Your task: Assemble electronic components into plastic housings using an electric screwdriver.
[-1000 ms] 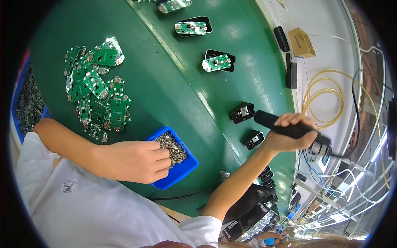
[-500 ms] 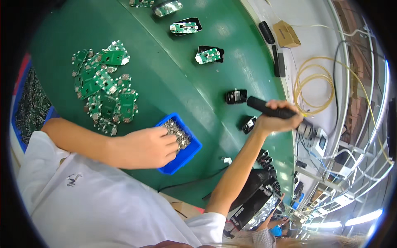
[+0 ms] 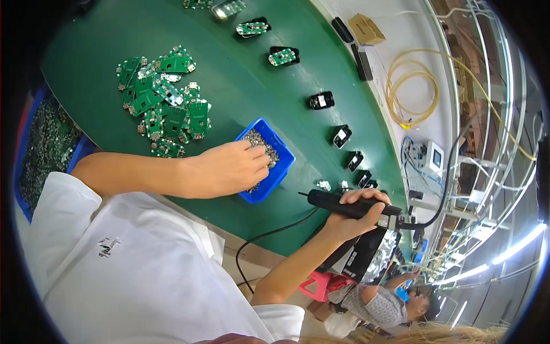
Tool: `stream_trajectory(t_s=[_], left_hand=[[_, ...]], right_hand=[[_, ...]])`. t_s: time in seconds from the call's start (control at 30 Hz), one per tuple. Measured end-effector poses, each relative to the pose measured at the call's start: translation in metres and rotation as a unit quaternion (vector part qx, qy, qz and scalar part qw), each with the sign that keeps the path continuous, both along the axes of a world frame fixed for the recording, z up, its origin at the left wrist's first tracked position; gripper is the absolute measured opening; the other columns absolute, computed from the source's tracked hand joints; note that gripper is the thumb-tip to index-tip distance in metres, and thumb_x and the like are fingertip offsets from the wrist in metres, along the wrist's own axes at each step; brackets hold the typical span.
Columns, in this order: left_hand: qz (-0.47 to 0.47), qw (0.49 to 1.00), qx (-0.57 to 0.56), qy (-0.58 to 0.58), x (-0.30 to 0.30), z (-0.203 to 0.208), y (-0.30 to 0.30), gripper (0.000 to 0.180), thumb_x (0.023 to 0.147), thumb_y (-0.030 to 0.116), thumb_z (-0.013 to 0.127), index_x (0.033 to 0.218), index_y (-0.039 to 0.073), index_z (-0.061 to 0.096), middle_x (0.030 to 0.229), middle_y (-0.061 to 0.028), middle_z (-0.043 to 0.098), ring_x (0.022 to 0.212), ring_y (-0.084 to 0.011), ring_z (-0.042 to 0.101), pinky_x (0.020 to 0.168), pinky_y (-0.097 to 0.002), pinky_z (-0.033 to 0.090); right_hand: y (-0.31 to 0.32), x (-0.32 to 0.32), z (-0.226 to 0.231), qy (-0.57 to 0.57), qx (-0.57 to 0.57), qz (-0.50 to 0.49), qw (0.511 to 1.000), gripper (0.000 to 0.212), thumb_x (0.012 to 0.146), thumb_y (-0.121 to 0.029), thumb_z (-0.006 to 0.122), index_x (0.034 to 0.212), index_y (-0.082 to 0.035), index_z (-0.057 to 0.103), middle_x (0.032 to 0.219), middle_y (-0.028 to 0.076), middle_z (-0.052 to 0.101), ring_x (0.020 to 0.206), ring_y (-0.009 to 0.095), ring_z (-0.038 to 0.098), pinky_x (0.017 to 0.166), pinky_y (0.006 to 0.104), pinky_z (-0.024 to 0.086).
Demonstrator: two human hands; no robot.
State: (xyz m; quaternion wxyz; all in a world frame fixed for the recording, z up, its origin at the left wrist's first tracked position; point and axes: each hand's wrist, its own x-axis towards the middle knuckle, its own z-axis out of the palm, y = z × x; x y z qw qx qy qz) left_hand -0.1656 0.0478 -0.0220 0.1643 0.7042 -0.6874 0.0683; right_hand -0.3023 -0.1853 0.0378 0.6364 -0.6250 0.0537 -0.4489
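My left hand [image 3: 232,167] reaches into a small blue tray [image 3: 285,158] filled with small metal screws [image 3: 264,148], fingers bent over the pile; whether it holds any is hidden. My right hand [image 3: 358,211] grips a black electric screwdriver [image 3: 335,203] lying sideways near the green belt's near edge, its bit pointing left, its cable trailing off to the right. A heap of green circuit boards [image 3: 166,103] lies on the belt beyond my left forearm.
Black casings [image 3: 321,100], some with green boards in them [image 3: 283,56], run along the green conveyor belt [image 3: 240,86]. A bin of dark parts [image 3: 43,143] stands at left. Coiled yellow hose [image 3: 412,86] and a cardboard box [image 3: 366,28] lie at right. Another person sits below right.
My right hand has brought the screwdriver down from over the casings toward the belt's near edge. My left hand stays in the blue tray. The view has shifted.
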Motion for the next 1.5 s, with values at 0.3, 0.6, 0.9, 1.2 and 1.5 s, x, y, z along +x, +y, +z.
stream_trajectory(t_s=[0.3, 0.6, 0.9, 1.2, 1.5], left_hand=[[-0.038, 0.981, -0.026, 0.187, 0.013, 0.012, 0.001, 0.022, 0.084, 0.011, 0.063, 0.102, 0.002, 0.054, 0.093, -0.0121, 0.062, 0.088, -0.0287, 0.065, 0.076, -0.038, 0.053], [-0.038, 0.894, -0.075, 0.44, 0.021, 0.006, 0.001, 0.01, 0.089, 0.01, 0.064, 0.096, 0.003, 0.062, 0.09, -0.0073, 0.065, 0.079, -0.0247, 0.066, 0.068, -0.0345, 0.056], [-0.065, 0.853, -0.088, 0.51, 0.035, 0.001, -0.006, 0.026, 0.081, -0.001, 0.066, 0.107, 0.0, 0.066, 0.103, -0.0115, 0.068, 0.092, -0.0252, 0.069, 0.077, -0.0335, 0.059], [0.007, 0.817, -0.149, 0.557, 0.019, 0.026, -0.019, 0.021, 0.081, 0.004, 0.074, 0.102, 0.004, 0.073, 0.092, -0.0086, 0.073, 0.078, -0.0219, 0.071, 0.069, -0.0307, 0.06], [0.043, 0.777, -0.295, 0.555, -0.02, 0.054, -0.033, 0.023, 0.077, 0.001, 0.078, 0.1, 0.005, 0.075, 0.091, -0.0055, 0.074, 0.077, -0.017, 0.072, 0.065, -0.0268, 0.058]], right_hand=[[0.008, -0.01, -0.031, -0.032, -0.002, -0.026, 0.999, 0.029, 0.098, -0.036, 0.059, 0.104, -0.008, 0.055, 0.083, 0.007, 0.057, 0.051, 0.013, 0.05, 0.042, 0.0253, 0.037], [0.007, -0.017, -0.042, -0.088, 0.007, -0.019, 0.996, 0.036, 0.095, -0.038, 0.058, 0.099, -0.004, 0.047, 0.076, 0.008, 0.052, 0.045, 0.011, 0.045, 0.031, 0.0212, 0.034], [0.005, -0.002, -0.035, -0.084, 0.038, 0.028, 0.995, 0.043, 0.088, -0.033, 0.073, 0.094, 0.001, 0.046, 0.073, 0.017, 0.059, 0.046, 0.02, 0.057, 0.035, 0.0268, 0.048], [-0.012, 0.021, 0.02, -0.135, 0.077, 0.21, 0.965, 0.035, 0.092, -0.026, 0.067, 0.095, 0.002, 0.046, 0.08, 0.018, 0.061, 0.045, 0.023, 0.058, 0.035, 0.0317, 0.051], [-0.009, 0.067, 0.099, -0.277, 0.204, 0.433, 0.833, 0.012, 0.096, -0.01, 0.048, 0.086, -0.003, 0.048, 0.064, 0.01, 0.051, 0.045, 0.02, 0.053, 0.038, 0.0303, 0.05]])
